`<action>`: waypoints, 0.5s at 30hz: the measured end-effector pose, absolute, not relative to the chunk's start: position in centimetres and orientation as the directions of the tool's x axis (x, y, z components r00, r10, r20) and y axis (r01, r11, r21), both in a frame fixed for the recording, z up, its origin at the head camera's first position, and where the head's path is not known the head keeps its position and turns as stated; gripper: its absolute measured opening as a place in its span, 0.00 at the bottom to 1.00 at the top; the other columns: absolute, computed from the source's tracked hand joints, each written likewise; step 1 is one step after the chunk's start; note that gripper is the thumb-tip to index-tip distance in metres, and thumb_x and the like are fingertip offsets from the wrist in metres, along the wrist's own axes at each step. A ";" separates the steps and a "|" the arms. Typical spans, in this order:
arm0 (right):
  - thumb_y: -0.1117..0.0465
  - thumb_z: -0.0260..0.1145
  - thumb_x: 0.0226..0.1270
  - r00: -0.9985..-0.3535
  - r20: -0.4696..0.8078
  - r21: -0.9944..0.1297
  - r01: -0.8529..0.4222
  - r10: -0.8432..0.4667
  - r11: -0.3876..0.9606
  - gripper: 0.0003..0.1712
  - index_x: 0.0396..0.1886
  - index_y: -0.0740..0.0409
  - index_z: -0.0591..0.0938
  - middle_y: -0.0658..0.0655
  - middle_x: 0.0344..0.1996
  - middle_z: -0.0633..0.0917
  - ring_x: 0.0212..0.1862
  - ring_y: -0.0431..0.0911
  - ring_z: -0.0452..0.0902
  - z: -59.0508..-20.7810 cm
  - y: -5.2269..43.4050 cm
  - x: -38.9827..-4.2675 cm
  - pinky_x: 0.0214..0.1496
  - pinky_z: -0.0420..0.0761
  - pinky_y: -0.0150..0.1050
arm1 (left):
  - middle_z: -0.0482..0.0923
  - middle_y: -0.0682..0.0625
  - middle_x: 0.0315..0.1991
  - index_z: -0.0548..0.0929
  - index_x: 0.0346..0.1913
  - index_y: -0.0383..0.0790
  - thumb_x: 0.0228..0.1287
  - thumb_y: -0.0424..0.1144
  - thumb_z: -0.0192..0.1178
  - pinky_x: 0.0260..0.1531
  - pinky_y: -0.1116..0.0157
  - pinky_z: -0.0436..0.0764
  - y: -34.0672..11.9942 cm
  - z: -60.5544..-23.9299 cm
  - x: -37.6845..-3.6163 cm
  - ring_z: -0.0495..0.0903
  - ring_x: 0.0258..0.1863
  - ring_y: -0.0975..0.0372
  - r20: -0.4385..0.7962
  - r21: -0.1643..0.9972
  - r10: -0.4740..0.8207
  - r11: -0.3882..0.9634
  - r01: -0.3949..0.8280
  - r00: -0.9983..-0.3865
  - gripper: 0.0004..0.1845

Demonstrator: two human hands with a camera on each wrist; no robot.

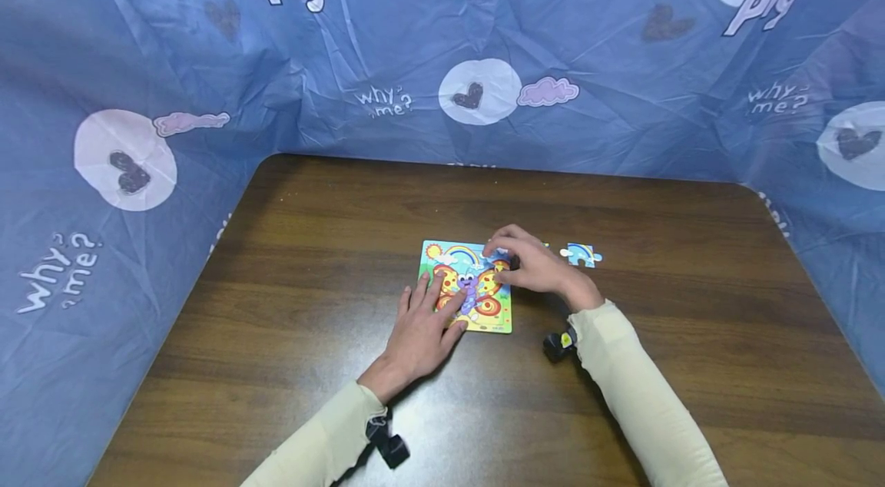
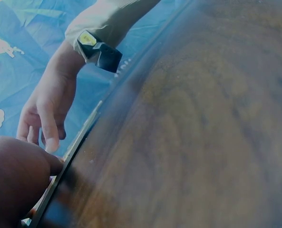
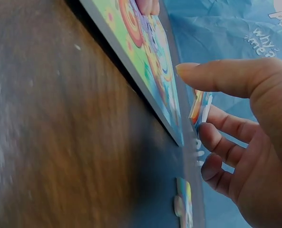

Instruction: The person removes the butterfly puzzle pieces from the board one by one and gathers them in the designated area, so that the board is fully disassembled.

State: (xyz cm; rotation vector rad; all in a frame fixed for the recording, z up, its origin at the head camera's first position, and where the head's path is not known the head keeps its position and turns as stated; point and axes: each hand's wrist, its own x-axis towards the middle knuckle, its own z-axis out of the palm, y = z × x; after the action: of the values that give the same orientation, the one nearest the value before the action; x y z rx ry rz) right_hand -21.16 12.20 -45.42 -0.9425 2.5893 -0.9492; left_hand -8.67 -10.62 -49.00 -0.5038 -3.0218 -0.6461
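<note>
Butterfly puzzle [image 1: 467, 289] looks nearly done: your left hand [image 1: 422, 327] lies flat steadying it, your right hand [image 1: 535, 266] pinches a puzzle piece [image 3: 199, 107], one loose piece [image 1: 581, 253] is left.

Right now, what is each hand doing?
Left hand: open, fingers flat on the butterfly puzzle.
Right hand: pinching a puzzle piece at the puzzle's edge.

Setting: makeshift recording booth, tabletop type. Dark wood-grain table [image 1: 290, 256], enclosed on the far side and both flanks by a draped blue plastic sheet [image 1: 387, 26], creased, printed with white circles, hearts, pink clouds and the words "pig" and "why me?". No room, walls or furnishings visible beyond the sheet; kind of building cannot be told.
</note>
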 end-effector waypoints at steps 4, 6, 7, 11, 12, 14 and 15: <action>0.62 0.74 0.61 -0.780 -0.004 -0.632 -0.483 -0.626 0.606 0.19 0.52 0.51 0.84 0.58 0.59 0.76 0.56 0.54 0.76 -44.9 12.9 -21.0 0.57 0.78 0.54 | 0.56 0.35 0.78 0.71 0.72 0.53 0.74 0.53 0.53 0.73 0.35 0.56 -10.6 -49.0 -8.6 0.53 0.79 0.39 0.090 0.401 0.308 0.859 0.317 -0.947 0.27; 0.61 0.74 0.61 -0.788 -0.012 -0.624 -0.475 -0.615 0.620 0.19 0.53 0.51 0.84 0.59 0.59 0.76 0.58 0.54 0.76 -44.6 13.4 -20.9 0.59 0.78 0.56 | 0.56 0.34 0.78 0.71 0.72 0.52 0.74 0.53 0.53 0.73 0.35 0.56 -10.6 -49.0 -8.6 0.53 0.78 0.38 0.095 0.404 0.307 0.857 0.318 -0.947 0.27; 0.60 0.74 0.61 -0.791 -0.016 -0.621 -0.471 -0.611 0.626 0.19 0.53 0.51 0.83 0.59 0.59 0.76 0.58 0.55 0.76 -44.6 13.6 -20.9 0.60 0.77 0.56 | 0.56 0.34 0.78 0.71 0.72 0.52 0.74 0.53 0.53 0.73 0.35 0.56 -10.6 -49.0 -8.6 0.53 0.79 0.39 0.093 0.406 0.305 0.858 0.316 -0.948 0.27; 0.61 0.74 0.61 -0.805 -0.027 -0.620 -0.451 -0.592 0.642 0.19 0.53 0.51 0.83 0.59 0.60 0.76 0.63 0.56 0.73 -44.4 14.6 -21.0 0.64 0.75 0.59 | 0.55 0.35 0.79 0.70 0.73 0.53 0.74 0.53 0.52 0.74 0.35 0.55 -10.6 -49.0 -8.6 0.52 0.79 0.39 0.083 0.408 0.300 0.859 0.307 -0.950 0.28; 0.61 0.74 0.61 -0.808 -0.025 -0.619 -0.450 -0.589 0.644 0.19 0.52 0.51 0.84 0.59 0.60 0.76 0.63 0.56 0.73 -44.4 14.9 -21.1 0.65 0.75 0.59 | 0.55 0.36 0.79 0.70 0.73 0.53 0.74 0.53 0.52 0.74 0.35 0.55 -10.6 -49.0 -8.6 0.52 0.79 0.39 0.082 0.407 0.301 0.860 0.307 -0.950 0.28; 0.62 0.74 0.60 -0.809 -0.010 -0.615 -0.458 -0.587 0.642 0.19 0.51 0.51 0.84 0.59 0.59 0.76 0.63 0.56 0.73 -44.4 15.4 -21.1 0.64 0.75 0.60 | 0.55 0.36 0.79 0.70 0.73 0.53 0.75 0.53 0.52 0.74 0.36 0.54 -10.6 -49.0 -8.6 0.52 0.79 0.40 0.080 0.407 0.300 0.861 0.306 -0.951 0.28; 0.63 0.75 0.60 -0.809 0.001 -0.610 -0.467 -0.588 0.641 0.18 0.51 0.51 0.84 0.59 0.59 0.76 0.62 0.56 0.73 -44.4 15.7 -21.1 0.64 0.75 0.60 | 0.55 0.36 0.79 0.70 0.73 0.53 0.75 0.53 0.52 0.74 0.36 0.54 -10.6 -49.0 -8.6 0.52 0.79 0.40 0.078 0.407 0.300 0.861 0.305 -0.951 0.27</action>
State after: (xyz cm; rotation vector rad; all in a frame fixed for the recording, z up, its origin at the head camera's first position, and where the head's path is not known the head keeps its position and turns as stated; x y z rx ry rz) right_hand -21.06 15.66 -44.38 -0.8662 2.6626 -0.9062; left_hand -8.63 -10.59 -48.99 -0.4911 -3.0185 -0.6638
